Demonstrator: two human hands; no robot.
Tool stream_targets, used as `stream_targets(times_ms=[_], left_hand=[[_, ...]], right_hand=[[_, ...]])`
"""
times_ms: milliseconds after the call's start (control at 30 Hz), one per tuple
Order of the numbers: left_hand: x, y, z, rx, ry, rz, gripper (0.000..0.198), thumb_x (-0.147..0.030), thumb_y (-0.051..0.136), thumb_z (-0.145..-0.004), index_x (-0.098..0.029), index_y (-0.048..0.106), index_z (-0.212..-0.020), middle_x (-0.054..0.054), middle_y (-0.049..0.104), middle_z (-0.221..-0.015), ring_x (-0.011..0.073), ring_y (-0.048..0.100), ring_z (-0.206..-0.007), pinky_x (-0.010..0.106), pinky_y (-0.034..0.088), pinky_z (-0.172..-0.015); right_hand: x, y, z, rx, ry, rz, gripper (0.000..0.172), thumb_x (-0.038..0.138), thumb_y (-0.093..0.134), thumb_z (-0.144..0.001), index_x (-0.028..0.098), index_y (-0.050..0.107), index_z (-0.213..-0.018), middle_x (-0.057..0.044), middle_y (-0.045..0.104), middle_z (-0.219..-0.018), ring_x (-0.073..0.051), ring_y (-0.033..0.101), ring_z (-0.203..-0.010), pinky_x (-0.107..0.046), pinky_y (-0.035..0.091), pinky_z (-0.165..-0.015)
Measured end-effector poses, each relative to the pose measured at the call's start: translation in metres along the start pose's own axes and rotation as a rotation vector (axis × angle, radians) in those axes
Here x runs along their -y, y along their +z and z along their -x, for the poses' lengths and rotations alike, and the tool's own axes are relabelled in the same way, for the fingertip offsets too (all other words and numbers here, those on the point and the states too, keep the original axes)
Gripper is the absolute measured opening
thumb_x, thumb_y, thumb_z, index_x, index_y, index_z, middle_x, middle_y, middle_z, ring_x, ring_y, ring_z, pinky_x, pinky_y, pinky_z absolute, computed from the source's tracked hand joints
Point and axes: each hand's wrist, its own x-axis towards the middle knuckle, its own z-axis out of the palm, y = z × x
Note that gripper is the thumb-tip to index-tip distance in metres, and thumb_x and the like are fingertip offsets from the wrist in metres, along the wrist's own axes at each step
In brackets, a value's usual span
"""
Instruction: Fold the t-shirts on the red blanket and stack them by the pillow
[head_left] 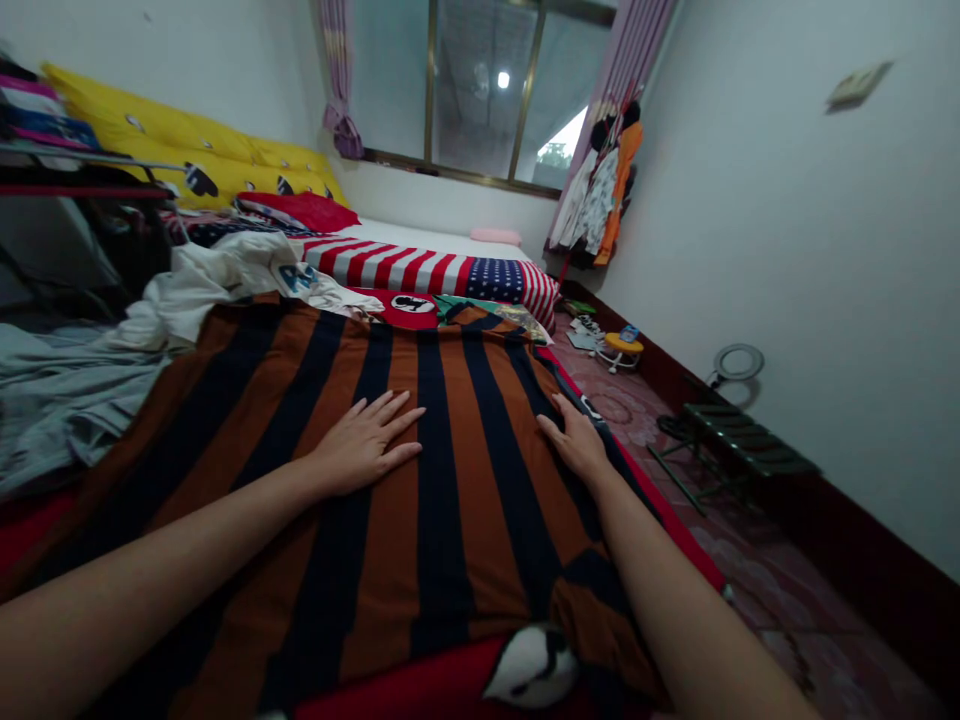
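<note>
head view: left hand (364, 445), right hand (574, 438), flat open, empty, on smooth brown-and-navy striped blanket (480, 540); rumpled white cloth (210, 300) at ten o'clock.

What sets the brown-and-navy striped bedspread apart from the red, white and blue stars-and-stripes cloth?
The brown-and-navy striped bedspread lies spread under the left hand and right hand; the stars-and-stripes cloth lies farther off, untouched. The bedspread has only broad stripes; the cloth adds white stars on blue. Both lie on the bed.
</note>
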Motion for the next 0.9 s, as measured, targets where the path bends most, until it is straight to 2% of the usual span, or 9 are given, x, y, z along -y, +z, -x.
stream_targets(times_ms=[100, 167, 300, 433, 567, 667, 800, 900], left_hand=[[0.003, 0.002, -0.001, -0.011, -0.007, -0.020, 0.063, -0.062, 0.029, -0.094, -0.031, 0.030, -0.148, 0.006, 0.021, -0.158, 0.0281, 0.018, -0.145, 0.048, 0.018, -0.115], [0.002, 0.002, -0.002, -0.020, -0.010, -0.028, 0.062, -0.061, 0.030, -0.094, -0.031, 0.031, -0.148, 0.006, 0.022, -0.158, 0.0286, 0.019, -0.145, 0.049, 0.018, -0.114], [0.000, 0.003, -0.002, -0.054, -0.002, -0.041, 0.062, -0.061, 0.031, -0.094, -0.031, 0.032, -0.148, 0.007, 0.023, -0.157, 0.0290, 0.021, -0.144, 0.049, 0.019, -0.114], [0.000, 0.005, -0.001, -0.071, 0.002, -0.043, 0.062, -0.060, 0.030, -0.094, -0.030, 0.033, -0.147, 0.008, 0.025, -0.157, 0.0289, 0.022, -0.144, 0.049, 0.020, -0.113], [0.000, 0.005, -0.001, -0.079, -0.003, -0.026, 0.062, -0.061, 0.032, -0.093, -0.030, 0.035, -0.147, 0.008, 0.025, -0.156, 0.0294, 0.023, -0.144, 0.049, 0.019, -0.114], [0.000, 0.006, -0.001, -0.083, -0.006, -0.005, 0.062, -0.062, 0.032, -0.093, -0.031, 0.035, -0.146, 0.007, 0.025, -0.156, 0.0294, 0.023, -0.144, 0.050, 0.018, -0.114], [0.001, 0.007, -0.001, -0.082, -0.008, 0.012, 0.063, -0.063, 0.031, -0.092, -0.031, 0.035, -0.146, 0.006, 0.023, -0.157, 0.0294, 0.022, -0.144, 0.051, 0.018, -0.114], [0.001, 0.008, -0.001, -0.080, -0.014, 0.017, 0.064, -0.064, 0.031, -0.092, -0.032, 0.034, -0.147, 0.006, 0.023, -0.157, 0.0293, 0.022, -0.144, 0.051, 0.017, -0.114]], right_hand=[[-0.011, -0.007, -0.003, -0.177, 0.124, -0.103, 0.052, 0.041, 0.038, -0.091, 0.011, 0.051, -0.132, -0.015, 0.060, -0.130, -0.022, 0.057, -0.118, -0.036, 0.045, -0.099], [-0.018, -0.014, -0.006, -0.217, 0.171, -0.064, 0.050, 0.033, 0.032, -0.091, 0.009, 0.055, -0.128, -0.016, 0.063, -0.123, -0.022, 0.062, -0.109, -0.035, 0.049, -0.092], [-0.026, -0.030, -0.021, -0.135, 0.199, 0.060, 0.037, 0.022, 0.043, -0.082, 0.015, 0.069, -0.108, -0.009, 0.072, -0.103, -0.020, 0.067, -0.093, -0.031, 0.051, -0.083], [-0.018, -0.039, -0.044, -0.019, 0.237, 0.216, 0.024, 0.019, 0.054, -0.075, 0.020, 0.075, -0.086, -0.008, 0.074, -0.093, -0.023, 0.067, -0.094, -0.028, 0.047, -0.082], [-0.009, -0.039, -0.063, 0.051, 0.319, 0.330, 0.021, 0.031, 0.059, -0.077, 0.020, 0.076, -0.085, -0.012, 0.073, -0.095, -0.027, 0.066, -0.097, -0.031, 0.047, -0.078], [-0.008, -0.036, -0.073, 0.098, 0.367, 0.366, 0.024, 0.038, 0.064, -0.075, 0.021, 0.075, -0.087, -0.010, 0.073, -0.093, -0.026, 0.067, -0.094, -0.029, 0.048, -0.073], [-0.013, -0.038, -0.082, 0.137, 0.410, 0.380, 0.018, 0.033, 0.067, -0.072, 0.021, 0.074, -0.082, -0.007, 0.073, -0.084, -0.022, 0.068, -0.082, -0.025, 0.046, -0.065], [-0.017, -0.041, -0.086, 0.119, 0.409, 0.409, 0.016, 0.029, 0.062, -0.074, 0.020, 0.074, -0.077, -0.009, 0.072, -0.078, -0.023, 0.069, -0.079, -0.026, 0.046, -0.065]])
